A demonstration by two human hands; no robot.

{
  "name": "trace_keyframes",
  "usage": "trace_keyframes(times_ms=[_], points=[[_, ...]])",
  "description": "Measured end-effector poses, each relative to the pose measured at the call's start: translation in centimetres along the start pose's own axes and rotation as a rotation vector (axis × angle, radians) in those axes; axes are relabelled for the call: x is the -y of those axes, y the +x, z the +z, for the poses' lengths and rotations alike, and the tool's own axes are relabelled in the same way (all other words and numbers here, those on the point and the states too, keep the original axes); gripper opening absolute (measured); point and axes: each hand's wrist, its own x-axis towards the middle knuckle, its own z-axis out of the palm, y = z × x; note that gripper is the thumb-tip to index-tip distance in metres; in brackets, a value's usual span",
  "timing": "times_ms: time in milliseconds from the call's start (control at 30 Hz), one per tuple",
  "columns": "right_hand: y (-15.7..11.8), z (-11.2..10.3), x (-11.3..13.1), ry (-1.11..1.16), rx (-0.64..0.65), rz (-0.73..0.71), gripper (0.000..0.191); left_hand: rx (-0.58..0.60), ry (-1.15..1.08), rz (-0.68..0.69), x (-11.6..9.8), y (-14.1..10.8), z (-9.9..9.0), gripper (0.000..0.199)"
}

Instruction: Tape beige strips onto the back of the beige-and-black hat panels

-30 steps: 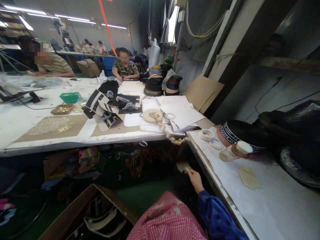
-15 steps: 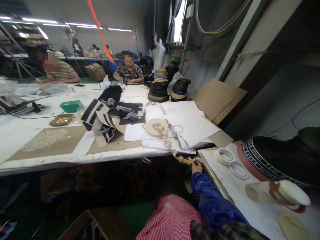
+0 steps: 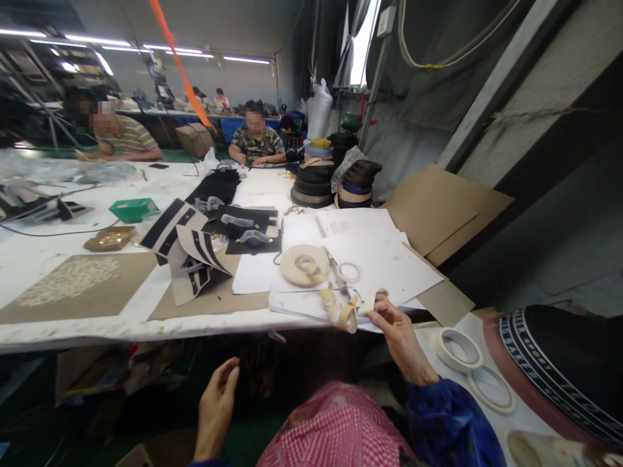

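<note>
My right hand [image 3: 399,337] is closed in a pinch at the table's front edge, gripping the loose end of a curled beige tape strip [image 3: 346,318]. The strip twists back over white paper toward a flat tape roll [image 3: 291,263] lying on the sheets. My left hand [image 3: 217,399] hangs in front of the table, apart from the tape, with thumb and fingertips drawn together. Whether anything small is between them cannot be made out. A thin tape ring [image 3: 348,264] sits beside the roll.
White paper sheets [image 3: 384,256] lie right of the roll. Black-and-cream panels [image 3: 195,253] stand left of it. Two masking tape rolls [image 3: 440,350] rest on the side table by a black webbing roll [image 3: 574,363]. Across the table sits a person in camouflage [image 3: 257,139].
My right hand has risen and the tape strip's loose end is now lifted over the table edge. My left hand has come into view. The camera has shifted slightly.
</note>
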Motion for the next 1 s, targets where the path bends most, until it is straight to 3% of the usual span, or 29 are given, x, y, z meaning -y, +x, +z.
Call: trace_keyframes(times_ms=[100, 167, 267, 333, 467, 533, 600, 700, 767, 933, 1000], points=[[0.8, 3.5, 2.4, 0.014, 0.398, -0.076, 0.019, 0.296, -0.177, 0.13, -9.4, 1.6, 3.2, 0.049], [1.5, 5.7, 3.2, 0.055, 0.619, -0.107, 0.014, 0.458, -0.29, 0.198, -14.8, 1.9, 4.6, 0.055], [3.0, 9.0, 4.1, 0.116, 0.859, -0.125, 0.011, 0.75, -0.48, 0.226, -19.2, 2.3, 5.2, 0.071], [4.0, 11.1, 4.7, 0.141, 0.968, -0.137, 0.011, 0.814, -0.661, 0.179, -20.1, 2.5, 4.7, 0.068], [5.2, 15.0, 5.6, 0.133, 1.052, -0.207, 0.012, 0.657, -0.995, 0.049, -20.5, 3.4, 2.5, 0.04], [5.4, 16.8, 5.5, 0.137, 1.04, -0.217, 0.013, 0.45, -0.987, 0.084, -21.0, 4.1, 0.9, 0.02], [5.6, 18.6, 5.1, 0.176, 1.037, -0.152, 0.018, 0.251, -0.914, 0.152, -22.1, 4.8, -0.8, 0.013], [5.6, 21.3, 4.3, 0.281, 1.155, 0.039, 0.072, 0.108, -0.873, 0.25, -23.9, 5.5, -3.7, 0.015], [5.5, 23.2, 4.0, 0.316, 1.254, 0.103, 0.087, 0.022, -0.889, 0.316, -24.9, 5.7, -5.7, 0.014], [4.0, 26.9, 4.3, 0.149, 1.282, 0.09, 0.064, -0.228, -0.945, 0.372, -25.5, 5.9, -11.1, 0.019], [3.0, 27.9, 4.3, 0.033, 1.249, 0.02, 0.042, -0.329, -0.94, 0.369, -25.2, 5.9, -13.3, 0.022]])
